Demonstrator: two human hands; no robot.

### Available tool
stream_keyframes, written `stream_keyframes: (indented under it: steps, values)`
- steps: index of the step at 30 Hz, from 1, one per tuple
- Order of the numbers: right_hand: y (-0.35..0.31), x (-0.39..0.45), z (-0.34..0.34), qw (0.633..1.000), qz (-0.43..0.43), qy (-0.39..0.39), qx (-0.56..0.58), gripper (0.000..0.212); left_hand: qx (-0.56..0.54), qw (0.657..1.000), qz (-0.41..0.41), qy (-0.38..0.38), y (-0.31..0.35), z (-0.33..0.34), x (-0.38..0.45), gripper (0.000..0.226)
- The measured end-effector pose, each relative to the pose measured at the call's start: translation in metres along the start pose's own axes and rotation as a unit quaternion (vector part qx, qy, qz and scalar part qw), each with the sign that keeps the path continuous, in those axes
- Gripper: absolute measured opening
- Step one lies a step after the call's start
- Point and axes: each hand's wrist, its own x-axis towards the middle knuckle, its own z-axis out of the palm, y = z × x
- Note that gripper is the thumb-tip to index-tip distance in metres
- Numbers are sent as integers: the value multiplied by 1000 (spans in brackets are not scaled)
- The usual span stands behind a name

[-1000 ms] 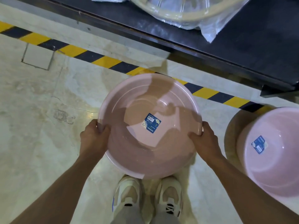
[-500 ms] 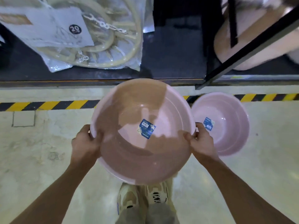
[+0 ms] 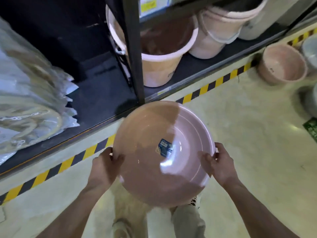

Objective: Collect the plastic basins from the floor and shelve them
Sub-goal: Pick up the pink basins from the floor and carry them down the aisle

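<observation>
I hold a round pink plastic basin (image 3: 154, 162) with a blue label inside, level in front of me above my legs. My left hand (image 3: 105, 166) grips its left rim, thumb inside. My right hand (image 3: 221, 164) grips the right rim the same way. The basin's far edge is close to the black upright post (image 3: 133, 48) of the dark bottom shelf (image 3: 103, 97). Another pink basin (image 3: 283, 64) sits on the floor at the far right, next to the shelf edge.
Pink buckets (image 3: 161, 48) and paler tubs (image 3: 217, 31) stand on the bottom shelf right of the post. Plastic-wrapped goods (image 3: 29, 93) fill the shelf at left. Yellow-black tape (image 3: 68, 162) marks the floor along the shelf. Grey basins (image 3: 311, 50) lie at the right edge.
My view has swung right and up along the shelf, with the basin carried along in both hands. The buckets on the shelf have come into view; the floor basin beside me has left it.
</observation>
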Motion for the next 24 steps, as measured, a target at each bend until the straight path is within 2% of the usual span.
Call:
stream_keyframes:
  steps: [6,12,19,24]
  values:
    - [30,59,-29,1000,18,0,12,27,-4,1000,-18,-9,56,51,29,31]
    - [45,114,-26,999,11,-40,-5,34,-38,995,-85,20,66,90,45,28]
    - [65,141,1,997,44,-60,-1,27,56,996,-73,-9,48,106,68,27]
    - [83,155,32,996,68,-53,-24,35,113,990,-67,-41,37,123,104,29]
